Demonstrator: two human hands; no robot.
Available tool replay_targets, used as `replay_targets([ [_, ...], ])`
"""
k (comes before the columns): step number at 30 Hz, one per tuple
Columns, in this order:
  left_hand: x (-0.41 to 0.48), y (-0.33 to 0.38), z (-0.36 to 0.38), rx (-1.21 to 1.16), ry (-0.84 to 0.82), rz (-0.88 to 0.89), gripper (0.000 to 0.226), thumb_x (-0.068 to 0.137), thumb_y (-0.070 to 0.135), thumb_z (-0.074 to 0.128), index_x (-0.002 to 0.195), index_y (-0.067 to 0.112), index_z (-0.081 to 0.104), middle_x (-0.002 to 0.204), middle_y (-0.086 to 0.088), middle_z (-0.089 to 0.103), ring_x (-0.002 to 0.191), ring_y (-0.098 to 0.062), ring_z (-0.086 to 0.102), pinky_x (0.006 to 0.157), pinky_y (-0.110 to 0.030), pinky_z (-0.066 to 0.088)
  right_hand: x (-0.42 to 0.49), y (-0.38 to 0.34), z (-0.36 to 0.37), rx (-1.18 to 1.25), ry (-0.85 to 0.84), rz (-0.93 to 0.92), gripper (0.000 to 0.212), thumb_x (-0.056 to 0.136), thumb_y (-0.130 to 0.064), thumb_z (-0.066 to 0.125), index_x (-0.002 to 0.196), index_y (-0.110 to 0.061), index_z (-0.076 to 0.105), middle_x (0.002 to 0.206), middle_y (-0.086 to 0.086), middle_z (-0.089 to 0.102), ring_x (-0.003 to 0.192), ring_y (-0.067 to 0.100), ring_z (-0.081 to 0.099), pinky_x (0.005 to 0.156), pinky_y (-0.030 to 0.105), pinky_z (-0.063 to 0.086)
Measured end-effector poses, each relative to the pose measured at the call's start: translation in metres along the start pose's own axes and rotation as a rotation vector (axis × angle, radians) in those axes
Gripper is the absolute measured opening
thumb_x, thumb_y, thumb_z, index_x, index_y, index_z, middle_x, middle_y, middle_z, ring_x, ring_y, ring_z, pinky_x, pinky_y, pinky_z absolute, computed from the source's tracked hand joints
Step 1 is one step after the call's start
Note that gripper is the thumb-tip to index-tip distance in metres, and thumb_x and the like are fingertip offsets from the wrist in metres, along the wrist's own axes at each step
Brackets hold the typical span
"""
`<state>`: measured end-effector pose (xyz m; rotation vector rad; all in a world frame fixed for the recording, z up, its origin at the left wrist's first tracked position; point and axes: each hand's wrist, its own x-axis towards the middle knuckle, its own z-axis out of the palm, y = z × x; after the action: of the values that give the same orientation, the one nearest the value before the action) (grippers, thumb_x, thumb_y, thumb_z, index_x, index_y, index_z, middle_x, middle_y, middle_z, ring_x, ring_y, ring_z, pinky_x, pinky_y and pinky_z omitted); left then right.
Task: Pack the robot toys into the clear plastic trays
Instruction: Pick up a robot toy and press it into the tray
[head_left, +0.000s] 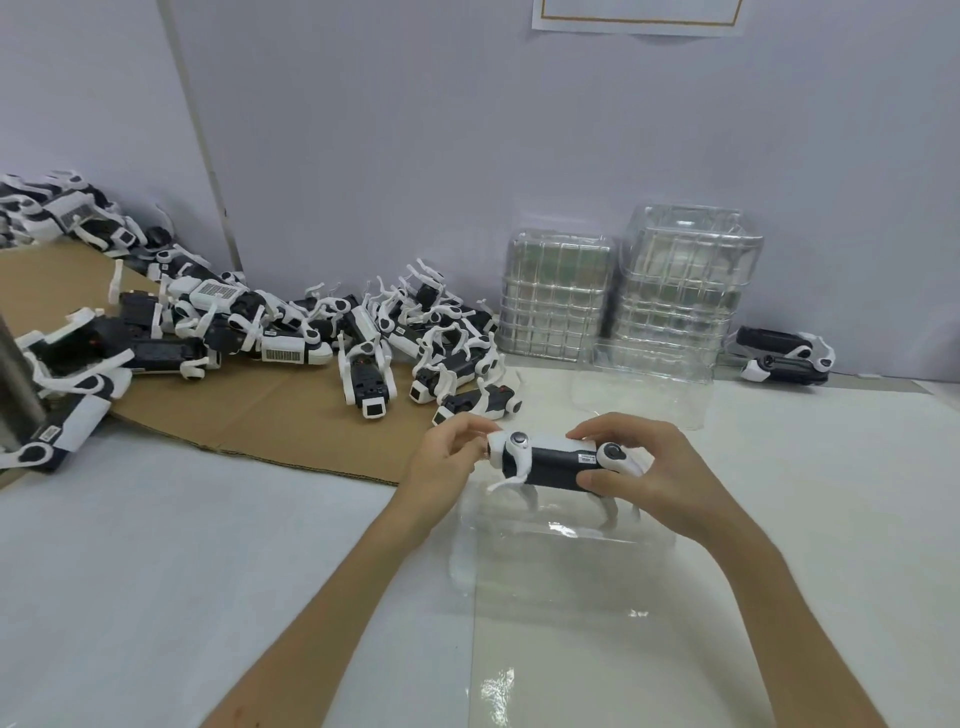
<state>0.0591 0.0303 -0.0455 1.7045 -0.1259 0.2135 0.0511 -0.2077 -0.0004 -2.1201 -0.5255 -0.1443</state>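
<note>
A black-and-white robot dog toy is held level above a clear plastic tray that lies on the white table in front of me. My left hand pinches the toy's white left end. My right hand grips its right end, thumb under the black body and fingers over the top. The toy's white legs point down toward the tray. Another clear tray lies just beyond the toy.
A long heap of robot toys lies on brown cardboard to the left. Two stacks of clear trays stand against the back wall. One packed toy lies at the far right. A metal post stands at the left edge.
</note>
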Motion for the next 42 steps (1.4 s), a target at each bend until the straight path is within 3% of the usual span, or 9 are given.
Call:
replay_targets([
  [11, -0.004, 0.003, -0.002, 0.030, -0.073, 0.027, 0.041, 0.097, -0.001, 0.046, 0.081, 0.025, 0.073, 0.096, 0.013, 0.073, 0.095, 0.002, 0.066, 0.078, -0.009, 0.044, 0.002, 0.005, -0.003, -0.118, -0.111, 0.071, 0.033, 0.077, -0.016, 0.084, 0.099, -0.039, 0.074, 0.101, -0.016, 0.065, 0.104, 0.002, 0.054, 0.092, 0.023, 0.038],
  [16, -0.006, 0.001, -0.002, 0.066, -0.209, -0.046, 0.009, 0.095, 0.025, 0.064, 0.098, 0.030, 0.070, 0.113, 0.015, 0.068, 0.110, 0.003, 0.058, 0.096, -0.024, 0.042, 0.003, 0.007, 0.002, -0.180, -0.074, 0.095, 0.033, 0.071, -0.016, 0.087, 0.094, -0.037, 0.076, 0.097, -0.014, 0.059, 0.092, -0.001, 0.053, 0.080, 0.016, 0.039],
  [18, -0.008, 0.003, -0.001, 0.047, -0.238, -0.062, 0.018, 0.084, 0.039, 0.069, 0.100, 0.032, 0.069, 0.117, 0.018, 0.066, 0.122, 0.000, 0.054, 0.103, -0.027, 0.041, 0.003, 0.008, 0.002, -0.191, -0.033, 0.089, 0.033, 0.068, -0.018, 0.089, 0.090, -0.039, 0.075, 0.097, -0.014, 0.060, 0.092, -0.002, 0.054, 0.074, 0.010, 0.037],
  [23, -0.009, 0.004, -0.001, 0.048, -0.236, -0.087, 0.022, 0.072, 0.042, 0.074, 0.093, 0.041, 0.068, 0.119, 0.013, 0.065, 0.120, 0.002, 0.054, 0.095, -0.024, 0.045, 0.005, 0.014, -0.001, -0.082, 0.044, 0.107, 0.021, 0.088, -0.035, 0.073, 0.108, -0.039, 0.068, 0.123, -0.017, 0.052, 0.119, -0.001, 0.046, 0.100, 0.024, 0.034],
  [25, -0.009, 0.004, 0.000, 0.066, -0.221, -0.090, 0.018, 0.075, 0.042, 0.075, 0.092, 0.042, 0.068, 0.118, 0.012, 0.065, 0.118, 0.001, 0.055, 0.093, -0.024, 0.044, 0.006, 0.017, -0.008, 0.059, 0.000, 0.229, 0.021, 0.096, -0.042, 0.058, 0.117, -0.043, 0.062, 0.131, -0.020, 0.050, 0.124, -0.002, 0.046, 0.099, 0.028, 0.036],
  [29, -0.010, 0.008, 0.001, 0.014, -0.256, -0.125, 0.015, 0.085, 0.049, 0.067, 0.097, 0.040, 0.068, 0.112, 0.020, 0.066, 0.105, 0.009, 0.057, 0.089, -0.022, 0.037, 0.001, 0.033, -0.025, 0.141, -0.222, 0.406, 0.044, 0.095, -0.048, 0.055, 0.138, -0.045, 0.045, 0.145, -0.014, 0.047, 0.132, 0.008, 0.045, 0.107, 0.035, 0.040],
  [32, -0.012, 0.007, 0.000, 0.011, -0.305, -0.134, 0.032, 0.074, 0.045, 0.069, 0.105, 0.040, 0.065, 0.132, 0.018, 0.055, 0.127, 0.010, 0.041, 0.095, -0.021, 0.032, -0.002, 0.039, -0.030, 0.188, -0.281, 0.432, 0.079, 0.073, -0.061, 0.063, 0.145, -0.048, 0.036, 0.151, -0.014, 0.042, 0.139, 0.009, 0.039, 0.114, 0.042, 0.038],
  [38, -0.015, 0.008, 0.005, 0.028, -0.295, -0.116, 0.044, 0.067, 0.041, 0.073, 0.110, 0.040, 0.061, 0.139, 0.019, 0.042, 0.111, 0.033, 0.029, 0.084, -0.008, 0.028, -0.008, 0.040, -0.036, 0.169, -0.292, 0.456, 0.088, 0.069, -0.068, 0.066, 0.148, -0.047, 0.033, 0.142, -0.026, 0.044, 0.123, -0.004, 0.047, 0.105, 0.027, 0.037],
  [42, -0.015, 0.007, 0.004, 0.062, -0.286, -0.115, 0.043, 0.067, 0.040, 0.077, 0.107, 0.044, 0.061, 0.136, 0.021, 0.043, 0.102, 0.038, 0.032, 0.082, -0.009, 0.029, -0.007, 0.036, -0.033, 0.120, -0.296, 0.440, 0.075, 0.078, -0.061, 0.063, 0.147, -0.040, 0.039, 0.143, -0.018, 0.046, 0.121, -0.005, 0.048, 0.088, 0.017, 0.040],
])
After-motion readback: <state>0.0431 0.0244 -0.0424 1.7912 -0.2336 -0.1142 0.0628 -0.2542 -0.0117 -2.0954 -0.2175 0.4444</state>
